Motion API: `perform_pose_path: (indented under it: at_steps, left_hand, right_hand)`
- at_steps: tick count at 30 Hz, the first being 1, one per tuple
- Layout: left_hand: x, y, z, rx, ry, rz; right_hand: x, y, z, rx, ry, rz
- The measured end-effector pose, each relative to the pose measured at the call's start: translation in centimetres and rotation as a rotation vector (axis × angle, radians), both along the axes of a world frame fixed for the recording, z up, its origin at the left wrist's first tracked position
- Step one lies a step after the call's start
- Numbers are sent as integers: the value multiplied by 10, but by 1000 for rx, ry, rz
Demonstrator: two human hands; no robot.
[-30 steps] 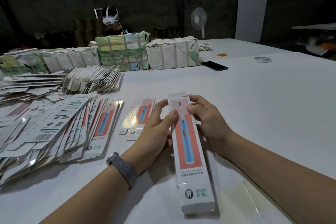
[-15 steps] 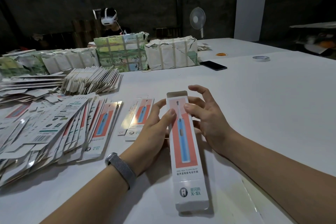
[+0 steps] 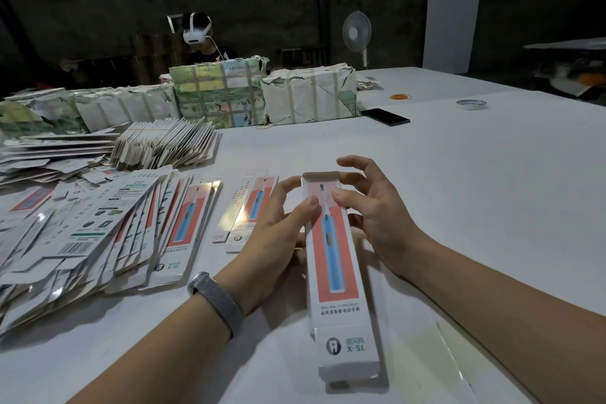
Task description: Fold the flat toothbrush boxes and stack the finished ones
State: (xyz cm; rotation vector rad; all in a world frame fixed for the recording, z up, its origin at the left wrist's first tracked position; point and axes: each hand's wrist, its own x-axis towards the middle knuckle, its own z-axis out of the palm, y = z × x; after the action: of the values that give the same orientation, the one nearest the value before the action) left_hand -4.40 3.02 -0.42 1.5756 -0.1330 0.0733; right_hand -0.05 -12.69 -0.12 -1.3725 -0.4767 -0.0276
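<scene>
The folded toothbrush box [image 3: 334, 259] is held lengthwise above the desk [image 3: 459, 174], its far flap standing open. It is pinched near its far end by the grip of the left hand [image 3: 275, 239], thumb on the printed face and fingers curled at its left edge. The right hand [image 3: 373, 207] touches the opposite edge with thumb and forefinger; its other fingers are spread. Just left of the grip lie two flat boxes [image 3: 249, 210], and farther left a fanned pile of flat boxes [image 3: 98, 233].

Glossy cardboard box [image 3: 337, 259]; matt table [image 3: 459, 180]; wristband [image 3: 216, 300] prob. metal mesh.
</scene>
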Motion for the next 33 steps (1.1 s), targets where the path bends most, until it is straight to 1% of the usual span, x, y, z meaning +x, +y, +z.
perform_pose_path:
  at_steps: [6,15,21,28,33]
  left_hand:
    - [0,2,-2,5,-7,-8]
    - [-1,2,-3,62,-23,-49]
    - [-1,3,-2,135,-11,-108]
    - [0,3,-3,208,-23,-85]
    - [0,2,-2,251,-36,-82]
  right_hand:
    - [-2,-1,0,-26,-1,-13]
    - [-3,1,0,-110,52,-43]
    - [0,2,3,-55,132,-92]
    - [5,2,-2,-81,168,-94]
    - [3,3,0,-176,130,-107]
